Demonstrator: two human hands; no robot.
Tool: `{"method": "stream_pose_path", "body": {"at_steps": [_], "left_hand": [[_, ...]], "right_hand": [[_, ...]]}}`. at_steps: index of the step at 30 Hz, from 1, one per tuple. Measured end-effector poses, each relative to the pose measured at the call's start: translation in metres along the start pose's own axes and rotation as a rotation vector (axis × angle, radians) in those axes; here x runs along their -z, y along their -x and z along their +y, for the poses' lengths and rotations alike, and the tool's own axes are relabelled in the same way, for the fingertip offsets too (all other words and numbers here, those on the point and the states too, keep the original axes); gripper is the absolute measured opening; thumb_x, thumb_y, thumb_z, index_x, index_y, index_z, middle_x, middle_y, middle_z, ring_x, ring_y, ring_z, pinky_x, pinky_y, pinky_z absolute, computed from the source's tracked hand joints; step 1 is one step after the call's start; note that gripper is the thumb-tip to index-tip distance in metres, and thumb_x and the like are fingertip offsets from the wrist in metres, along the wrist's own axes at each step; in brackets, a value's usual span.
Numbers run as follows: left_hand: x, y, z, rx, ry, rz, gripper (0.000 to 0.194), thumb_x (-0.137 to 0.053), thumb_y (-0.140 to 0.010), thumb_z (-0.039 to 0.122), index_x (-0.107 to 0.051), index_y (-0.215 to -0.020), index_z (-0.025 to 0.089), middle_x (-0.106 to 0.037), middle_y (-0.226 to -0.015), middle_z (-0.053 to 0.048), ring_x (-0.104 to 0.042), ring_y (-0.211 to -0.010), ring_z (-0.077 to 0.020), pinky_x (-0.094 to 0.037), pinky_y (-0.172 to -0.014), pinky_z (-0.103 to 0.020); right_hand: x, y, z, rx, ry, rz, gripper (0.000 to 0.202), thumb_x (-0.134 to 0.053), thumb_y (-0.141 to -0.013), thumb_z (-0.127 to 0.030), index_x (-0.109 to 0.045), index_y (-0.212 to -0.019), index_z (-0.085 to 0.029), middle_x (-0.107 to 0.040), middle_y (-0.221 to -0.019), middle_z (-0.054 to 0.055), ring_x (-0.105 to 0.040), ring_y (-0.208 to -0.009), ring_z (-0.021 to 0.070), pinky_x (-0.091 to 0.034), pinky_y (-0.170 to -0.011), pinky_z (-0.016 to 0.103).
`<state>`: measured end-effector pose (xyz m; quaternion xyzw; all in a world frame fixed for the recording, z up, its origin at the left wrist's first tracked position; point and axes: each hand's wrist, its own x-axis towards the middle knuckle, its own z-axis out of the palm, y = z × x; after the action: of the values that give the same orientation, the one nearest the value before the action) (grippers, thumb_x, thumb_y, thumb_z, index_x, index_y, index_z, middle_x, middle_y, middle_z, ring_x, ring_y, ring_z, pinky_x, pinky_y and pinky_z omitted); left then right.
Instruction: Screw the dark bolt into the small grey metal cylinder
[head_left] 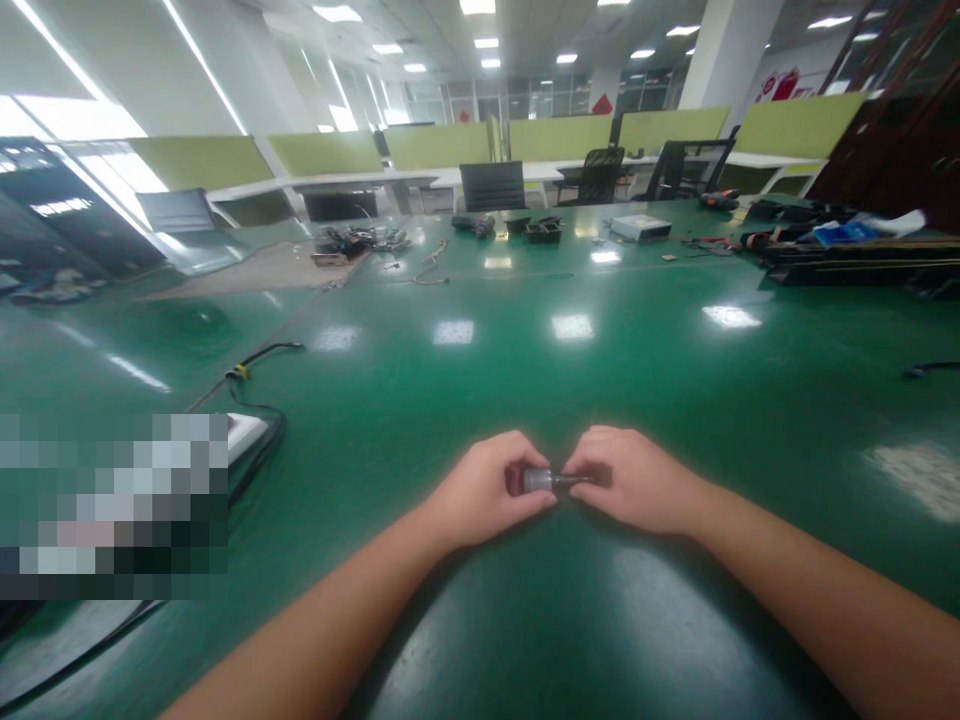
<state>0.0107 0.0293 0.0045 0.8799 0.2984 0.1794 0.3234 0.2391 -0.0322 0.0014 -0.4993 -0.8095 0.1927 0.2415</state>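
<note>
Between my two hands, low over the green table [480, 390], is a small grey cylindrical part [538, 480] with a thin dark shaft [571, 481] pointing right. My left hand [491, 490] is closed round the cylinder, thumb below and fingers above. The thumb and fingers of my right hand [630, 480] pinch the shaft's far end. The part lies roughly level, and its left end is hidden inside my left hand. What exactly the part is cannot be made out.
A black cable [262, 352] with a yellow tie runs on the left beside a partly pixelated pale object [246, 432]. Along the far edge lie tangled parts [360, 240], a white box [639, 228] and a dark pile [840, 240] with blue plastic. Chairs stand beyond.
</note>
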Motion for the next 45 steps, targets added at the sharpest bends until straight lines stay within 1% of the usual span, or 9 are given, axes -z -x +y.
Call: {"method": "stream_pose_path", "body": {"at_steps": [14,26,36,45], "left_hand": [[0.000,0.000,-0.001,-0.012,0.002,-0.002,0.022,-0.077,-0.080,0.029,-0.068,-0.097,0.017,-0.064,-0.084,-0.002,-0.058,-0.069,-0.0141,-0.045,-0.063,-0.024],[0.000,0.000,-0.002,-0.012,0.003,-0.007,0.023,-0.076,-0.080,0.031,-0.068,-0.097,0.017,-0.065,-0.084,-0.002,-0.057,-0.068,-0.0136,-0.044,-0.062,-0.024],[0.000,0.000,-0.001,-0.001,0.003,-0.010,0.024,-0.077,-0.081,0.030,-0.067,-0.098,0.017,-0.064,-0.085,-0.002,-0.057,-0.068,-0.0137,-0.045,-0.062,-0.025],[0.000,0.000,0.000,-0.019,0.005,-0.004,0.024,-0.078,-0.080,0.030,-0.067,-0.097,0.017,-0.063,-0.086,-0.002,-0.057,-0.068,-0.0134,-0.044,-0.063,-0.025]], "right_hand": [[0.005,0.002,0.002,-0.012,0.031,-0.023,0.008,-0.073,-0.082,-0.017,-0.075,-0.089,-0.020,-0.070,-0.084,0.003,-0.060,-0.080,0.0179,-0.044,-0.073,0.031],[0.008,0.004,0.004,-0.012,0.055,-0.032,0.007,-0.072,-0.082,-0.018,-0.075,-0.088,-0.021,-0.069,-0.082,0.003,-0.060,-0.078,0.0174,-0.044,-0.071,0.030],[0.010,0.005,0.004,-0.038,0.066,-0.039,0.007,-0.074,-0.080,-0.017,-0.074,-0.085,-0.021,-0.068,-0.080,0.001,-0.060,-0.075,0.0157,-0.042,-0.069,0.028],[0.014,0.008,0.005,-0.075,0.050,-0.056,0.006,-0.074,-0.080,-0.017,-0.074,-0.084,-0.022,-0.066,-0.075,-0.001,-0.057,-0.069,0.0136,-0.039,-0.063,0.026]]}}
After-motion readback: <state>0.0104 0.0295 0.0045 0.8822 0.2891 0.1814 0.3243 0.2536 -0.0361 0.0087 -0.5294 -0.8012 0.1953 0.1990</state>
